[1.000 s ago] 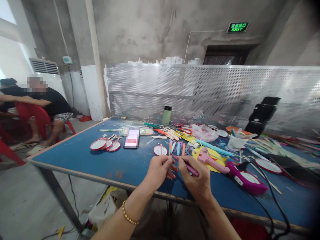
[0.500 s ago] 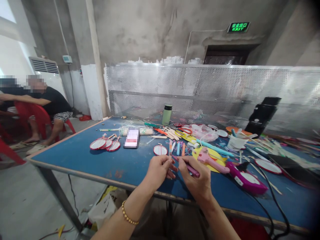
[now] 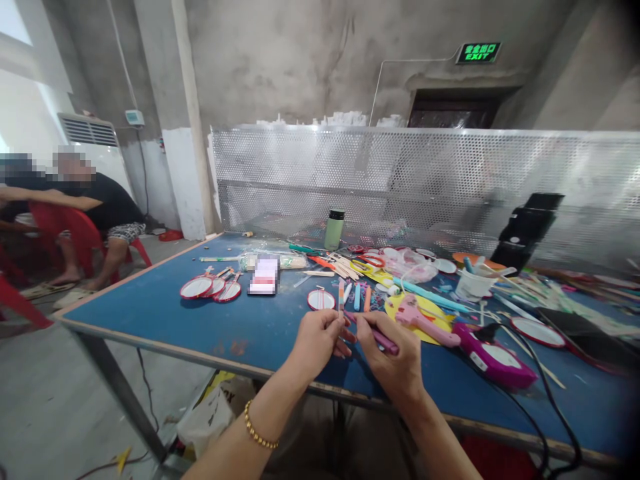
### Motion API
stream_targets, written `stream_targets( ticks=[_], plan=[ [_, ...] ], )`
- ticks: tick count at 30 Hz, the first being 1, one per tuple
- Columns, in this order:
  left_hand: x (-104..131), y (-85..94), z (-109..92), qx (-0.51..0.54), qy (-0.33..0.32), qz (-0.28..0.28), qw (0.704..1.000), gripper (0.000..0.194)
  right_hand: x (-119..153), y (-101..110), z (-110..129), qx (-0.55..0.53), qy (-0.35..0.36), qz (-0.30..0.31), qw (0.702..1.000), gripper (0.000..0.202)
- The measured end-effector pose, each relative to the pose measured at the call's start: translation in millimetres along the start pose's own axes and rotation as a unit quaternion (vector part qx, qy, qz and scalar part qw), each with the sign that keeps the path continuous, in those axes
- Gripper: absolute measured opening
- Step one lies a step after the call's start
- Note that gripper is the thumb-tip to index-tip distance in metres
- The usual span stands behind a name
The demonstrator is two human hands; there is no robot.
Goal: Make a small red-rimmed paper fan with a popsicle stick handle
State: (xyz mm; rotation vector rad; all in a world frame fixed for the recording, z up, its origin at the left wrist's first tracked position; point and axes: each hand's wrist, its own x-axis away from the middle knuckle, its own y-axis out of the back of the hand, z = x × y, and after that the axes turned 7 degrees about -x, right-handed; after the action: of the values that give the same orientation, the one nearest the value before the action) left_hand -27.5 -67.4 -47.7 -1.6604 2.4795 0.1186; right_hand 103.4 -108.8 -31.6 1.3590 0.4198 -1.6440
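Note:
My left hand [image 3: 320, 337] pinches a small flat stick [image 3: 341, 295] with coloured bands, held upright above the table's near edge. In my right hand [image 3: 395, 350] is a purple pen [image 3: 385, 342], gripped as if for writing, its tip pointing left at the stick's lower part. Whether the tip touches the stick, I cannot tell. Just beyond my left hand lies a round, white, red-rimmed piece [image 3: 321, 299] with a short handle. Several crayon-like sticks, among them a blue stick [image 3: 357, 297] and an orange stick [image 3: 367, 299], lie past my fingers.
Similar red-rimmed rounds [image 3: 197, 287] and a phone [image 3: 263, 275] lie leftward. A corded pink and purple tool [image 3: 500, 360] rests on the right, near a white cup [image 3: 475, 285]. A green bottle [image 3: 335, 230] stands before the perforated metal screen [image 3: 310, 160]. People sit far left.

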Motion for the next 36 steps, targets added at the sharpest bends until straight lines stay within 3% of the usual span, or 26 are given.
stream_targets(
  ticks=[15,21,36],
  plan=[
    [0.9,-0.1,-2.6,-0.002,-0.002,0.000,1.000,0.029,0.6,0.0,0.5,-0.005,-0.011,0.012,1.000,0.012],
    [1.6,-0.5,-3.1,-0.003,0.003,-0.001,1.000,0.032,-1.2,0.8,3.1,0.000,0.002,-0.023,1.000,0.011],
    [1.6,-1.0,-4.9,-0.003,-0.001,0.005,1.000,0.036,-0.9,-0.2,0.0,-0.014,-0.014,0.011,1.000,0.012]
  ],
)
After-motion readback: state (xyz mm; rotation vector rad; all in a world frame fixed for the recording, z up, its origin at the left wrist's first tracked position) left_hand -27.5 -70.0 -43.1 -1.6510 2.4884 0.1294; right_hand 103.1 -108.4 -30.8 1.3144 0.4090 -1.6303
